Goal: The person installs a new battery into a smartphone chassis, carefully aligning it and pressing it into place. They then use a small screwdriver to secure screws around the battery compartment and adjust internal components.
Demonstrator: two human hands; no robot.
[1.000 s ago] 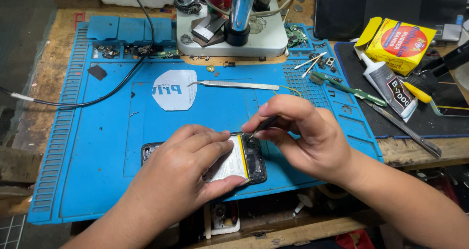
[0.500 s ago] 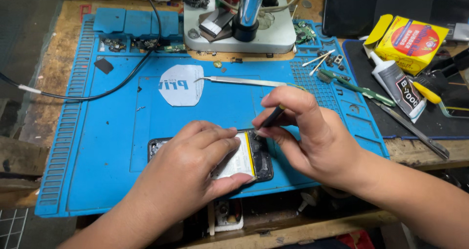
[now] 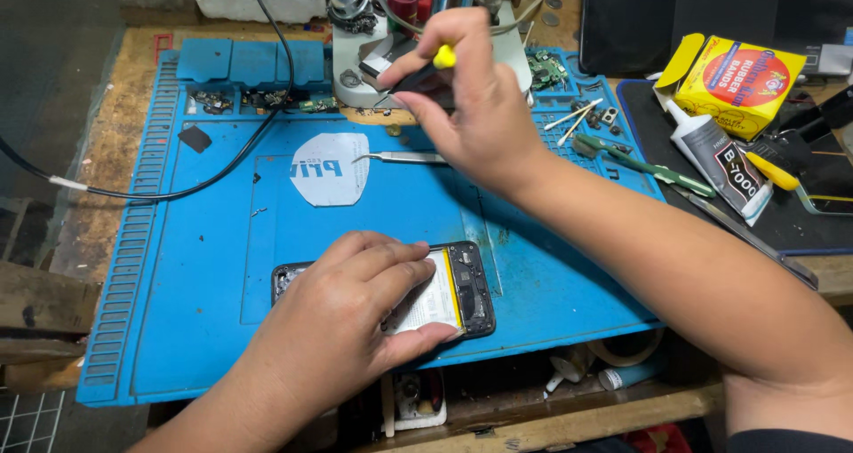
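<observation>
Lifted away from the phone (image 3: 462, 286) since half a second ago, the right hand (image 3: 480, 115) now sits at twelve o'clock over the microscope base (image 3: 355, 62), fingers pinching a yellow-tipped black tool (image 3: 434, 69). On the blue mat (image 3: 187, 275), at six o'clock, the left hand (image 3: 355, 320) lies flat, fingers spread across the opened phone, pressing its battery (image 3: 435, 300). Tweezers (image 3: 400, 157) rest near the mat's centre.
</observation>
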